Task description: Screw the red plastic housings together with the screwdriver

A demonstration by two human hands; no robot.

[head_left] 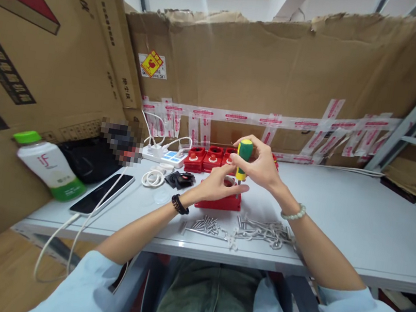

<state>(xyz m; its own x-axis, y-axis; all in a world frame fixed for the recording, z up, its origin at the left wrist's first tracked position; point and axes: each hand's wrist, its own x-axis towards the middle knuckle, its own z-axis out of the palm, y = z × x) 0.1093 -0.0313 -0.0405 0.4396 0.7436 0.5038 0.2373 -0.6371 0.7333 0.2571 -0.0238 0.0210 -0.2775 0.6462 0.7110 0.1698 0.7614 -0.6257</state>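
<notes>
1. Readable writing is scarce: the white bottle point(48, 165) with a green cap lying on its side at the left of the table point(357, 225) bears the letters "iF" in red. The cardboard wall point(283, 73) behind carries a yellow-and-red sticker point(152, 64) whose print is too small to read, and the red-and-white tape point(260, 119) strips have repeated lettering that cannot be made out.
2. The right hand point(259, 166) is raised above the table, wrist bent, with its fingers wrapped closed around the yellow-and-green handle of a screwdriver point(243, 164). The tool stands upright, tip down into the red block point(220, 199).
3. The left hand point(219, 184) rests on top of the red block, fingers curled loosely, thumb pointing toward the screwdriver shaft. Whether it grips the block or only steadies it cannot be told.
4. The red block sits near the middle of the table, just in front of the person.
5. A row of red parts point(209, 159) stands behind the hands, next to a white power strip point(163, 155).
6. Loose metal screws point(207, 225) and bent metal pieces point(265, 232) lie in piles on the table, near the front edge.
7. A phone point(103, 193) on a white cable point(58, 238) lies beside the bottle.
</notes>
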